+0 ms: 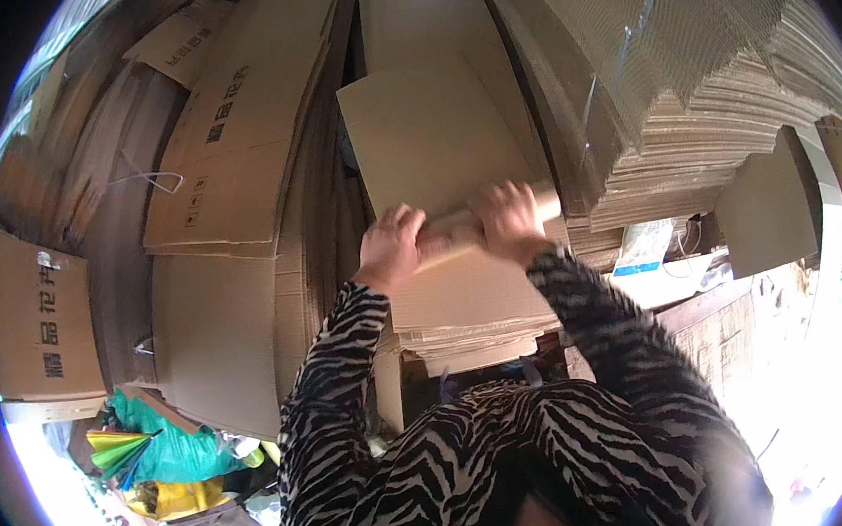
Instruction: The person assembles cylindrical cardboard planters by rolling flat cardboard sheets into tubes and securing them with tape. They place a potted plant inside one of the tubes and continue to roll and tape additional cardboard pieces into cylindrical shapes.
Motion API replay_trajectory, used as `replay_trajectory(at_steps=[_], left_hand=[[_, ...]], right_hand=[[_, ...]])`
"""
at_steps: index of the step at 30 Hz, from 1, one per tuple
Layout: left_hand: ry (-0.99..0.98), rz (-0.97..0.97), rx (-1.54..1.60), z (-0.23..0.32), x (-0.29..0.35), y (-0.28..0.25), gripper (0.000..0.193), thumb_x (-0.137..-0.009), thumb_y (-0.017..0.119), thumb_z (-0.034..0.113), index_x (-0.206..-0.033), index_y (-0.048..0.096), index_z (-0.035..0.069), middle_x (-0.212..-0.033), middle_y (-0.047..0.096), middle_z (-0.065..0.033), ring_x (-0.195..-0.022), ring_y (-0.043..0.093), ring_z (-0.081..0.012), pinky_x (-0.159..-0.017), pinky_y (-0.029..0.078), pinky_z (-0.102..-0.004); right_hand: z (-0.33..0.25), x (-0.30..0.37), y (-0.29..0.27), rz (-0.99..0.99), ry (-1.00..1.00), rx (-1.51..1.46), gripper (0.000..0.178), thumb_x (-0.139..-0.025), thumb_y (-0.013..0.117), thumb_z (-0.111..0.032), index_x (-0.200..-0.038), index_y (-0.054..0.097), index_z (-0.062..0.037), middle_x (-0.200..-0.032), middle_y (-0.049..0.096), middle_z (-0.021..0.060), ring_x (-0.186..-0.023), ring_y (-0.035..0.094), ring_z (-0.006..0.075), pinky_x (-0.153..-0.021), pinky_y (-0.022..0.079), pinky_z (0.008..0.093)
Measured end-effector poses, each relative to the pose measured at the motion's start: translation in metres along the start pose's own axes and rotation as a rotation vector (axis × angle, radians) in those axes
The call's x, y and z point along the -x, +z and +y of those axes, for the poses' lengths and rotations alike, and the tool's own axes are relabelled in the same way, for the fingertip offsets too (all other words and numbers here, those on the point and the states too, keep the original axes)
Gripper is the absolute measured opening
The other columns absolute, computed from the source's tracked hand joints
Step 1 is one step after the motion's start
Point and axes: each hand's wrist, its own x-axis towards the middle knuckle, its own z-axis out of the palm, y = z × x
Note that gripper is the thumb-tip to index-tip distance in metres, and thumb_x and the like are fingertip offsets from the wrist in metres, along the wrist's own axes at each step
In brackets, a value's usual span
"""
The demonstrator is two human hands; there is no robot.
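In front of me lies a stack of flat brown cardboard sheets point(468, 299). Above its far part, a narrow, pale brown cardboard piece point(547, 204) runs crosswise between my hands, blurred by motion. My left hand point(395, 247) is closed with curled fingers around its left part. The fingers of my right hand point(509, 214) bend over it farther right, and its end sticks out beyond them. I cannot tell whether the piece is a separate strip or a folded edge. Just beyond my hands, a larger plain cardboard sheet point(436, 133) lies at a slight angle.
Tall printed cardboard stacks point(224, 150) crowd the left side. Thick piles of cardboard point(698, 132) with clear straps rise at the right. A printed box point(42, 318) stands far left, above a green plastic bag point(173, 441) and a yellow bag point(187, 499).
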Motion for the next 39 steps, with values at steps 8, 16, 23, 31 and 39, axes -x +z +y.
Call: replay_trajectory(at_steps=[8, 16, 23, 31, 39], left_hand=[[-0.169, 0.112, -0.254, 0.006, -0.027, 0.01, 0.056, -0.096, 0.052, 0.05, -0.125, 0.058, 0.003, -0.119, 0.058, -0.0157, -0.113, 0.055, -0.0307, -0.098, 0.044, -0.0463], [-0.178, 0.493, -0.257, -0.046, -0.108, 0.005, 0.046, -0.098, 0.048, 0.044, -0.086, 0.07, 0.005, -0.083, 0.065, -0.0103, -0.084, 0.067, -0.0301, -0.074, 0.055, -0.0449], [-0.284, 0.115, -0.22, 0.022, -0.049, 0.023, 0.077, -0.093, 0.047, 0.063, -0.138, 0.046, 0.001, -0.142, 0.043, -0.0218, -0.133, 0.04, -0.041, -0.113, 0.029, -0.0548], [0.04, 0.0, -0.201, 0.053, 0.052, 0.035, 0.085, -0.078, 0.063, 0.07, -0.121, 0.055, -0.003, -0.115, 0.054, -0.0186, -0.108, 0.057, -0.0325, -0.087, 0.052, -0.0445], [-0.18, 0.224, -0.272, 0.043, -0.003, 0.03, 0.054, -0.091, 0.058, 0.05, -0.113, 0.057, 0.0, -0.113, 0.058, -0.0159, -0.107, 0.057, -0.0326, -0.096, 0.044, -0.0463]], right_hand=[[0.001, -0.065, -0.003, 0.15, -0.002, -0.034, 0.049, -0.098, 0.048, -0.049, -0.126, 0.06, -0.0095, -0.129, 0.058, 0.0142, -0.121, 0.055, 0.0314, -0.109, 0.037, 0.0502], [0.004, -0.085, -0.033, -0.056, -0.02, 0.031, 0.083, -0.061, 0.086, -0.05, -0.125, 0.057, -0.0072, -0.129, 0.058, 0.0147, -0.125, 0.051, 0.0315, -0.103, 0.04, 0.0524], [0.023, -0.068, -0.026, -0.175, -0.096, 0.106, 0.081, -0.067, 0.079, -0.059, -0.125, 0.062, -0.0053, -0.126, 0.061, 0.0181, -0.117, 0.06, 0.0351, -0.099, 0.049, 0.0491], [-0.008, 0.076, -0.018, 0.109, -0.144, -0.06, 0.088, -0.061, 0.081, -0.059, -0.127, 0.057, -0.0068, -0.129, 0.055, 0.0117, -0.125, 0.048, 0.0327, -0.112, 0.029, 0.0523], [-0.002, -0.04, -0.02, -0.056, 0.26, -0.117, 0.037, -0.094, 0.053, -0.044, -0.101, 0.07, -0.0118, -0.093, 0.07, 0.0124, -0.094, 0.066, 0.0339, -0.086, 0.049, 0.0504]])
